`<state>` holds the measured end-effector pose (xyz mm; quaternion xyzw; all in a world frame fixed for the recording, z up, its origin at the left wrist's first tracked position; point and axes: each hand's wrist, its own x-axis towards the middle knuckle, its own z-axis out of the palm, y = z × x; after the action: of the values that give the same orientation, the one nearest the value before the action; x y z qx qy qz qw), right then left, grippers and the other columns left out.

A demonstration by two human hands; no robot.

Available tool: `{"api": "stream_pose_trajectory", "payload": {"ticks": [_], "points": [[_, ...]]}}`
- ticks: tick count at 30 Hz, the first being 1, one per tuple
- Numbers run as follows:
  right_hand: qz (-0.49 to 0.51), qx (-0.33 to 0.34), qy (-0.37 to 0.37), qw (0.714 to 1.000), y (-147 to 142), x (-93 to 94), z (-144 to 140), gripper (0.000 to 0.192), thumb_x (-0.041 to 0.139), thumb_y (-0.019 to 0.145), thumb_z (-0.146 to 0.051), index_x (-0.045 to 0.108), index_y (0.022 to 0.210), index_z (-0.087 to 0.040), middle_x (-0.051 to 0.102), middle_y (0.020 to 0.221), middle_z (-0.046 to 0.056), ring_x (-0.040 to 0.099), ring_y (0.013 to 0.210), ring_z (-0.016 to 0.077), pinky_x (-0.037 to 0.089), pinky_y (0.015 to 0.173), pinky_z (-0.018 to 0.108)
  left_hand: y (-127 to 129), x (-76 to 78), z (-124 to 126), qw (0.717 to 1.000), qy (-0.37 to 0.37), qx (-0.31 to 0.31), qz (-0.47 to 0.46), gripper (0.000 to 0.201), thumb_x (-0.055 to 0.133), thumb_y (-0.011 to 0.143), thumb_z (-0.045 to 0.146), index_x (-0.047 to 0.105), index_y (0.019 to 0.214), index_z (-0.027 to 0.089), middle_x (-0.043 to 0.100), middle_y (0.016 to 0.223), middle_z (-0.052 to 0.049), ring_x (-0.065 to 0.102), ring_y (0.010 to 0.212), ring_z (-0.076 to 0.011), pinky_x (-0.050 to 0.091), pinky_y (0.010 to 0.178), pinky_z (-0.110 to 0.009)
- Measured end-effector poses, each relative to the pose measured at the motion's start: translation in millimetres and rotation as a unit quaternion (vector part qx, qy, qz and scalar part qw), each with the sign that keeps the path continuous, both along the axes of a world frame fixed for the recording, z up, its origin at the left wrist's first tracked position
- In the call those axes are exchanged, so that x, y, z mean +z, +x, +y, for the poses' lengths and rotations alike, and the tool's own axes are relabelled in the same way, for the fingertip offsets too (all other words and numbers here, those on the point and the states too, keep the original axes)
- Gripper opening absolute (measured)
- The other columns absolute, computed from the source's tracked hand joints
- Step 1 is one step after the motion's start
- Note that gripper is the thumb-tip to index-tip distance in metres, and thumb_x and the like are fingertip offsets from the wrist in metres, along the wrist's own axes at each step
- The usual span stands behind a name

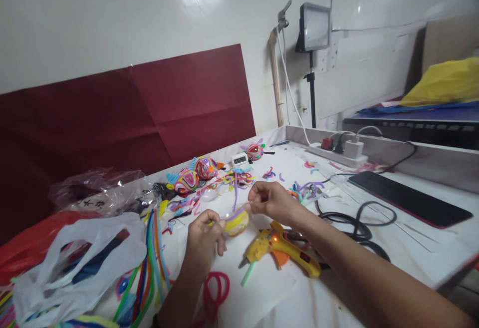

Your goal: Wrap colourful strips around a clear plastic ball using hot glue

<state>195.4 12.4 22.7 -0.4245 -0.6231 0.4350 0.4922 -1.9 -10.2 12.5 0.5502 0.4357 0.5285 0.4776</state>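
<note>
My left hand [204,238] grips a small rounded piece [235,221] wrapped in yellow and purple pipe cleaner, held just above the white table [419,240]. At its right end, my right hand [271,199] pinches a purple pipe cleaner strand [235,193] that rises from the piece. Below my right wrist lies a yellow and orange glue gun [284,249] with its nozzle pointing left. A pink pipe cleaner loop [216,288] rests on the table under my left forearm.
Several finished colourful pipe cleaner figures [194,173] stand at the back with a small digital clock [239,159]. Loose pipe cleaners [151,253] and plastic bags [75,268] fill the left. Black cables [359,223], a dark flat panel [409,199] and a power strip [342,151] lie right.
</note>
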Motion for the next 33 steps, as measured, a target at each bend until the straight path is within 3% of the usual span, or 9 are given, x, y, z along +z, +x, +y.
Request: {"api": "stream_pose_trajectory", "payload": {"ticks": [7,12,16,19,23,33], "points": [[-0.013,0.009,0.024,1.000,0.3,-0.1,-0.1,0.035,0.078,0.060,-0.042,0.061,0.078,-0.017,0.052,0.055,-0.006,0.044,0.050,0.0097,0.034,0.051,0.025,-1.0,-0.5,3.2,0.999,-0.027,-0.008,-0.025,0.027,0.067,0.060,0.036,0.045,0.061,0.022,0.035,0.030,0.013,0.032,0.022,-0.0058,0.033,0.033,-0.019],[-0.040,0.004,0.044,0.998,2.6,3.2,-2.5,0.029,0.075,0.065,-0.035,0.069,0.086,-0.017,0.063,0.078,0.001,0.048,0.059,0.0109,0.036,0.056,0.026,0.7,0.0,2.2,0.998,-0.042,-0.005,-0.039,0.025,0.066,0.059,0.036,0.046,0.062,0.022,0.035,0.029,0.013,0.029,0.022,-0.0046,0.029,0.032,-0.017],[-0.056,0.069,0.069,0.994,4.7,1.7,-0.8,0.030,0.069,0.072,-0.037,0.072,0.095,-0.018,0.064,0.097,0.005,0.051,0.070,0.0140,0.039,0.063,0.028,1.1,-2.7,2.4,0.998,-0.052,-0.010,-0.043,0.025,0.066,0.059,0.036,0.046,0.062,0.022,0.034,0.028,0.013,0.028,0.022,-0.0047,0.029,0.032,-0.017],[-0.051,0.136,0.050,0.988,5.7,-1.1,1.1,0.030,0.066,0.075,-0.042,0.070,0.090,-0.017,0.062,0.086,0.004,0.050,0.070,0.0148,0.039,0.066,0.029,0.5,-4.9,3.3,0.997,-0.058,-0.014,-0.042,0.026,0.067,0.059,0.037,0.046,0.062,0.022,0.034,0.027,0.013,0.028,0.023,-0.0048,0.028,0.032,-0.017],[-0.050,0.148,0.027,0.987,6.7,-0.1,-0.5,0.028,0.065,0.075,-0.045,0.066,0.081,-0.017,0.052,0.065,-0.002,0.045,0.064,0.0136,0.035,0.064,0.028,0.3,-6.4,4.5,0.997,-0.056,-0.021,-0.042,0.026,0.067,0.062,0.038,0.047,0.064,0.021,0.038,0.031,0.011,0.032,0.025,-0.0052,0.029,0.034,-0.017],[-0.050,0.152,0.008,0.987,7.2,7.4,-5.2,0.033,0.067,0.074,-0.049,0.063,0.079,-0.017,0.051,0.064,-0.003,0.043,0.063,0.0128,0.035,0.064,0.027,2.9,-5.9,2.7,0.994,-0.058,-0.040,-0.080,0.027,0.066,0.064,0.039,0.049,0.068,0.019,0.044,0.043,0.010,0.040,0.027,-0.0055,0.032,0.034,-0.018]]}}
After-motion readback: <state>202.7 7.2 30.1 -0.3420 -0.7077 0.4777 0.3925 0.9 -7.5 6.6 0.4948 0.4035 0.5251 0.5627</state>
